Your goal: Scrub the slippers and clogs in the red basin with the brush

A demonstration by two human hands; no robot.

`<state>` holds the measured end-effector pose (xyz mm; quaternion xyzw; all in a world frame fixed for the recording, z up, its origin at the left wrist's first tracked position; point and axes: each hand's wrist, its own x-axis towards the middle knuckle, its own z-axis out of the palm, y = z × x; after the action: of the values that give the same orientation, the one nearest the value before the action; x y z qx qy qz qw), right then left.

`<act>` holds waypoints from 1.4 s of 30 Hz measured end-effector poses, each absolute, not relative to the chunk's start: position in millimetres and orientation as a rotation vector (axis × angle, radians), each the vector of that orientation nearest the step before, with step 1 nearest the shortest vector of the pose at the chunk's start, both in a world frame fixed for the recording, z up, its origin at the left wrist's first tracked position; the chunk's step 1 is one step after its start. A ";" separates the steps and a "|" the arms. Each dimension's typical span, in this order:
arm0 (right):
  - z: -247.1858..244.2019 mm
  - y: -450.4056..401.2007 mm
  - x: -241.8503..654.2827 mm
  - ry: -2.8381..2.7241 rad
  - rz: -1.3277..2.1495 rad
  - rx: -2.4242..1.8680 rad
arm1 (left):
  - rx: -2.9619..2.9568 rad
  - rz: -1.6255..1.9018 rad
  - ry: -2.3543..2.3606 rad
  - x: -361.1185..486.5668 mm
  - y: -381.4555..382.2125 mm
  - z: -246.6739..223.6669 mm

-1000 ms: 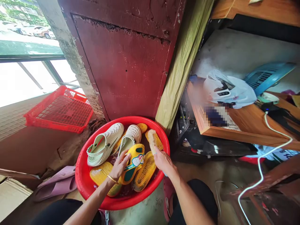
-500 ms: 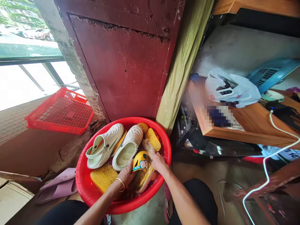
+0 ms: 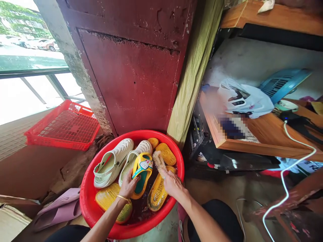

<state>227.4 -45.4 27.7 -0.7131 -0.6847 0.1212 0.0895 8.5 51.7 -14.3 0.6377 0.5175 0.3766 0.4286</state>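
A red basin (image 3: 87, 198) holds dark water and footwear. My left hand (image 3: 129, 185) grips a yellow slide sandal (image 3: 147, 168) with a teal insole and a cartoon patch, raised over the middle of the basin. In my right hand (image 3: 173, 183) is a pale bristled brush (image 3: 158, 160), its head just right of the sandal. Two white clogs (image 3: 114, 161) lie at the left of the basin. Several yellow sandals lie sole up around them, one sole (image 3: 157, 193) beneath the brush and another (image 3: 108, 198) near my left wrist.
A red plastic crate (image 3: 63, 126) stands at the left by the window. Pink slippers (image 3: 59, 208) lie on the floor left of the basin. A dark red door (image 3: 133, 84) rises behind it, and a wooden shelf (image 3: 242, 148) with a white bag (image 3: 244, 99) is at the right.
The yellow sandal in my left hand has moved up and left and turned, so its insole shows. The brush has shifted slightly down in view. The yellow sole under my right hand is more visible.
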 end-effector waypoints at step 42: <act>22.2 -17.6 254.7 -1.756 0.405 -1.810 | 1.950 -0.049 1.397 78.6 -7.2 -36.9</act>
<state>254.7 -17.6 22.2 -0.6782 -0.6581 0.1518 0.2896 78.6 -7.2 -36.9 0.7573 0.5427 -0.0191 0.3628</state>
